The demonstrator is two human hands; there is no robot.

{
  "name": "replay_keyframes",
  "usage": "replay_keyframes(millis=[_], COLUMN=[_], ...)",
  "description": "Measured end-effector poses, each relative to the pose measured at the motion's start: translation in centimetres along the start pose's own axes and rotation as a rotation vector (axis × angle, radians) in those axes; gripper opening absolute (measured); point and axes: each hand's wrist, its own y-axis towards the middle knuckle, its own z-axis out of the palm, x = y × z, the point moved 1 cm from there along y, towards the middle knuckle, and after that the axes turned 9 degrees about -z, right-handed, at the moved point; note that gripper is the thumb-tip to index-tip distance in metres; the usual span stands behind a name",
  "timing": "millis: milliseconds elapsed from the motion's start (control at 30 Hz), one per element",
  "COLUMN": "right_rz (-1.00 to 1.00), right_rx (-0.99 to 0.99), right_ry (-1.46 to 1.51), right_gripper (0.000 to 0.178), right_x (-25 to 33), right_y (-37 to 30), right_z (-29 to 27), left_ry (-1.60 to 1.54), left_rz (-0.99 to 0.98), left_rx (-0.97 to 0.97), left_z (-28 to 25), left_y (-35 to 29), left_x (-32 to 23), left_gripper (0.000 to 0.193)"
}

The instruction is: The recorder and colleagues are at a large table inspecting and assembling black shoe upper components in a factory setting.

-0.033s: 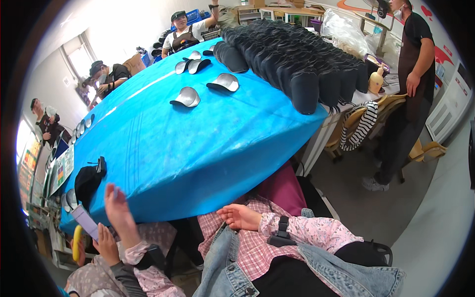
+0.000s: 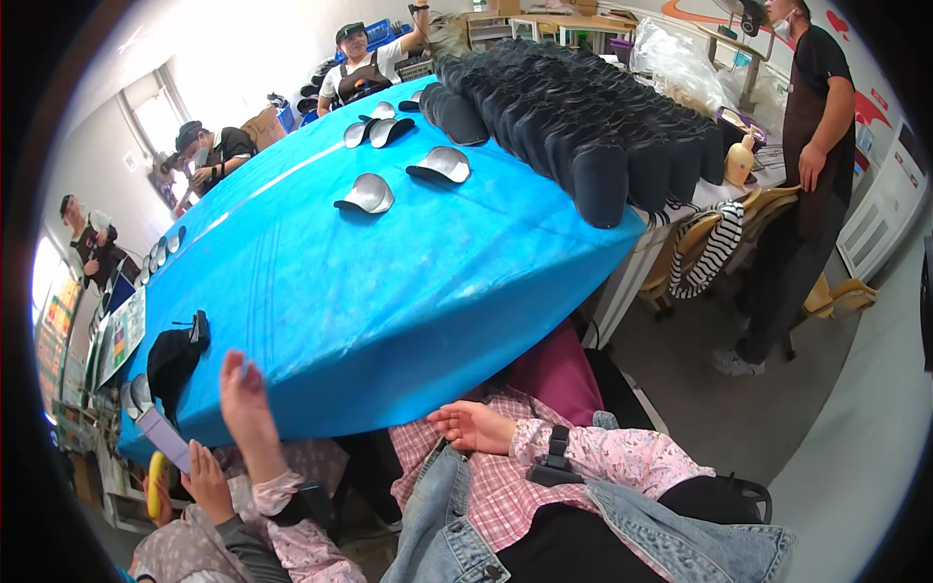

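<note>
My left hand [image 2: 250, 406] is raised beside the near left edge of the blue-covered table [image 2: 389, 272]. Its slightly blurred fingers are stretched upward, and nothing shows in them. My right hand [image 2: 471, 428] rests palm up on my pink checked clothing [image 2: 496, 496], fingers loosely curled and holding nothing. Close to my left forearm, another person's hand [image 2: 207, 483] holds a pale flat phone-like object [image 2: 163, 439]. A yellow curved object, banana-like [image 2: 155, 484], is in that person's other hand. A black cap [image 2: 175, 361] lies on the table beyond my left hand.
Several silver curved pieces [image 2: 369, 194] are scattered over the table. Dark rounded pieces [image 2: 583, 126] lie in overlapping rows at the far right. A cream pump bottle [image 2: 739, 160] stands beside them. One person [image 2: 812, 146] stands at right near chairs; others are beyond the table.
My left hand has moved a little to the right and stays raised. The phone-like object beside it has shifted slightly. My right hand rests in nearly the same place.
</note>
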Motion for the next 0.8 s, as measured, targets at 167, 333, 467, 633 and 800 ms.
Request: replay_keyframes(millis=[167, 333, 467, 633, 800], right_rz=[-0.351, -0.594, -0.416, -0.944, -1.051], right_rx=[0.270, 0.774, 1.220, 1.416, 1.428], right_ry=[-0.018, -0.419, -0.628, -0.877, -0.687], right_gripper=[0.031, 0.068, 0.051, 0.054, 0.043], right_x=[9.4, 18.6, 21.7, 22.5, 28.5], right_y=[-3.4, -13.9, -14.3, -14.8, -15.6], right_z=[7.3, 20.5, 24.4, 23.3, 18.0], left_ry=[0.181, 0.244, 0.128, -0.045, -0.122], left_rz=[-0.195, -0.302, -0.403, -0.498, -0.554], left_rx=[0.334, 0.505, 0.480, 0.291, 0.317], left_z=[11.1, 15.6, 16.0, 13.8, 5.8], left_y=[-0.4, 1.7, 3.6, 7.0, 16.4], left_x=[3.7, 5.5, 6.7, 9.2, 11.4], left_gripper=[0.028, 0.030, 0.037, 0.042, 0.048])
